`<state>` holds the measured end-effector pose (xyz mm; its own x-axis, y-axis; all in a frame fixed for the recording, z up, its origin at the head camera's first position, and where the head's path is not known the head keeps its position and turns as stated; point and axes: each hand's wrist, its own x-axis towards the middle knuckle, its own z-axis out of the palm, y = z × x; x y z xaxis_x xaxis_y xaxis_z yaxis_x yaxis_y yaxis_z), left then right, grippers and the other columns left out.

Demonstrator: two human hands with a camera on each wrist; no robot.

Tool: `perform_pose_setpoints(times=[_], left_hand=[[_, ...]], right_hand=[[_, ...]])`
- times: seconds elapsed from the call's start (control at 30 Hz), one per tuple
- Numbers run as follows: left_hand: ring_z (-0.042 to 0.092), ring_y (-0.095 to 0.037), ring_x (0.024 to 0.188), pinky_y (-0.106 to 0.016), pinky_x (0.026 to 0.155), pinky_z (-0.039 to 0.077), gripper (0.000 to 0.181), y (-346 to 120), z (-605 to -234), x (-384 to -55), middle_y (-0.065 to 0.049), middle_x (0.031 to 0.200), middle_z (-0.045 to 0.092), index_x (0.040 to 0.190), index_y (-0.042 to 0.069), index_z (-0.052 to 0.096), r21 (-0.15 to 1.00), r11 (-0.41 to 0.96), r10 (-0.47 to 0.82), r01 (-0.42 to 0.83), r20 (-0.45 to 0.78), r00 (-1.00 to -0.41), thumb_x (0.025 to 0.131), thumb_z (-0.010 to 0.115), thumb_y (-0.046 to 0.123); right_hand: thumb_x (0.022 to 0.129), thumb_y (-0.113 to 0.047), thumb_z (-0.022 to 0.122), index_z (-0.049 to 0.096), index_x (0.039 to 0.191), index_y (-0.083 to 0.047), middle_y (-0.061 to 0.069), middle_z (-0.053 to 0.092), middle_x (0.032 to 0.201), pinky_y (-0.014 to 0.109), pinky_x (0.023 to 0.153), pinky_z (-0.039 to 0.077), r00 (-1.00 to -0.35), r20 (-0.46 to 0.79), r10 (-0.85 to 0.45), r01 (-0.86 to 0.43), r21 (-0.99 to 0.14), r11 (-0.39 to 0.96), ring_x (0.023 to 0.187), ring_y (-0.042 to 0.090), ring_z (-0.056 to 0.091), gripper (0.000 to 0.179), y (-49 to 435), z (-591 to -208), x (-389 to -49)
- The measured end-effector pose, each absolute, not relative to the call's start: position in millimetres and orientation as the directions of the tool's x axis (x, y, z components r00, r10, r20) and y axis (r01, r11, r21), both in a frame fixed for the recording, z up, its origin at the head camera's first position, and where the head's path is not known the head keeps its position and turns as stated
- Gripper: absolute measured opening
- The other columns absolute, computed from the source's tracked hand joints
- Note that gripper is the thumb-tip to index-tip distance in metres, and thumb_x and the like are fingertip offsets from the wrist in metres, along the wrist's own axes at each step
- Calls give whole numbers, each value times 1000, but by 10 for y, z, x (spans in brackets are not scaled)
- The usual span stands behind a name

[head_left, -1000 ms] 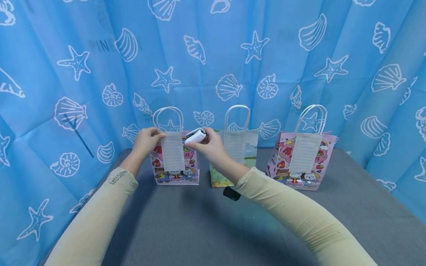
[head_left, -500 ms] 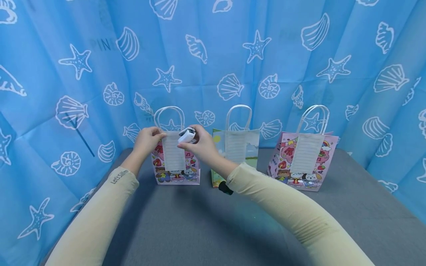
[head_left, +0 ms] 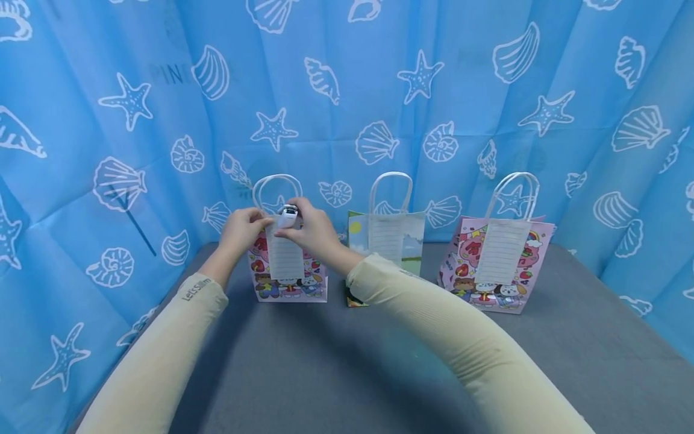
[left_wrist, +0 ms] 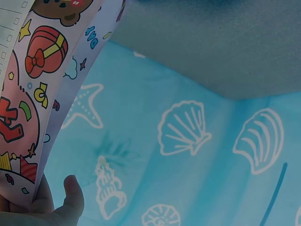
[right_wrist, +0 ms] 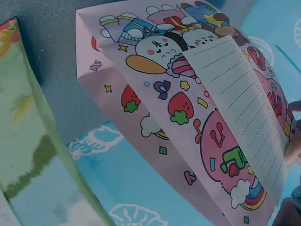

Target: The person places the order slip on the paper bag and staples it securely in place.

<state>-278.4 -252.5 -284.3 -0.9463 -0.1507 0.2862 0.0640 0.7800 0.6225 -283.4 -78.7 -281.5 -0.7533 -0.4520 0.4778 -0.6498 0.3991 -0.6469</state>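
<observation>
A pink cartoon paper gift bag (head_left: pixel 315 288) stands upright at the left of the row in the head view, with a lined paper sheet (head_left: pixel 286 260) on its front. My left hand (head_left: pixel 237 234) pinches the bag's top edge at the sheet's upper left corner. In the left wrist view, fingers of that hand (left_wrist: pixel 61 207) curl around the bag's rim. Held between thumb and fingers of my right hand (head_left: pixel 320 234) is a small white stapler (head_left: pixel 288 217), right at the sheet's top edge. The right wrist view shows the bag's front (right_wrist: pixel 155 106) and the sheet (right_wrist: pixel 240 106) close up.
A green landscape bag (head_left: pixel 412 238) stands in the middle, partly behind my right forearm. Another pink cartoon bag (head_left: pixel 528 265) is at the right. Both carry lined sheets and white rope handles. The bags stand on a grey tabletop (head_left: pixel 282 374) before a blue shell-print curtain (head_left: pixel 336 108).
My right hand has moved left with the stapler, from beside the left bag to the top of its sheet. The left hand keeps its pinch on the bag's edge.
</observation>
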Motion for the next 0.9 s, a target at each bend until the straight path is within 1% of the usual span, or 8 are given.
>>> perform_pose_setpoints(times=[0.1, 0.2, 0.33, 0.5, 0.63, 0.73, 0.9], left_hand=[[52, -23, 74, -33, 64, 42, 27, -2525, -2829, -2779, -12, 83, 61, 93, 1, 65, 620, 782, -150, 61, 281, -948, 100, 57, 25], [54, -24, 77, -34, 65, 43, 26, -2523, -2823, -2775, -14, 87, 64, 99, 0, 67, 619, 783, -147, 58, 275, -950, 100, 57, 24], [55, -25, 79, -34, 66, 44, 24, -2521, -2827, -2774, -15, 89, 65, 101, -1, 67, 615, 786, -141, 68, 284, -948, 100, 56, 21], [53, -24, 75, -33, 65, 43, 24, -2509, -2850, -2773, -13, 84, 63, 96, 0, 67, 622, 780, -138, 74, 286, -948, 100, 57, 22], [51, -23, 74, -33, 64, 41, 24, -2510, -2865, -2773, -12, 81, 61, 92, 1, 65, 631, 773, -142, 70, 280, -949, 100, 56, 22], [51, -24, 74, -33, 64, 41, 23, -2518, -2865, -2778, -12, 82, 61, 94, 1, 66, 629, 774, -143, 71, 284, -948, 100, 56, 21], [53, -25, 76, -34, 65, 42, 21, -2528, -2850, -2786, -14, 86, 63, 100, 0, 67, 610, 788, -137, 81, 303, -943, 100, 55, 17]], right_hand=[[85, -23, 76, 48, 135, -5, 10, 64, 118, 28, 74, 51, -748, 473, -466, -662, -590, 463, 90, 20, 64, 60, -850, -2779, -2849], [86, -23, 76, 48, 135, -4, 10, 64, 121, 28, 79, 51, -738, 474, -480, -675, -537, 507, 97, 21, 65, 60, -903, -2748, -2860], [86, -23, 76, 49, 132, -5, 9, 66, 114, 27, 77, 51, -738, 463, -492, -675, -502, 541, 95, 20, 65, 56, -958, -2723, -2895], [84, -27, 77, 49, 131, -7, 7, 67, 109, 26, 73, 51, -768, 407, -494, -640, -476, 603, 90, 18, 65, 57, -1002, -2708, -2965], [85, -28, 77, 51, 125, -8, 7, 66, 101, 28, 68, 50, -779, 344, -525, -627, -453, 633, 84, 19, 63, 52, -1014, -2658, -2992], [85, -27, 77, 51, 121, -7, 7, 64, 99, 28, 68, 49, -784, 300, -544, -618, -462, 636, 84, 19, 62, 48, -1021, -2596, -2997], [85, -28, 77, 51, 125, -6, 7, 62, 101, 28, 70, 49, -798, 242, -552, -593, -480, 646, 85, 18, 60, 52, -1038, -2503, -3011]])
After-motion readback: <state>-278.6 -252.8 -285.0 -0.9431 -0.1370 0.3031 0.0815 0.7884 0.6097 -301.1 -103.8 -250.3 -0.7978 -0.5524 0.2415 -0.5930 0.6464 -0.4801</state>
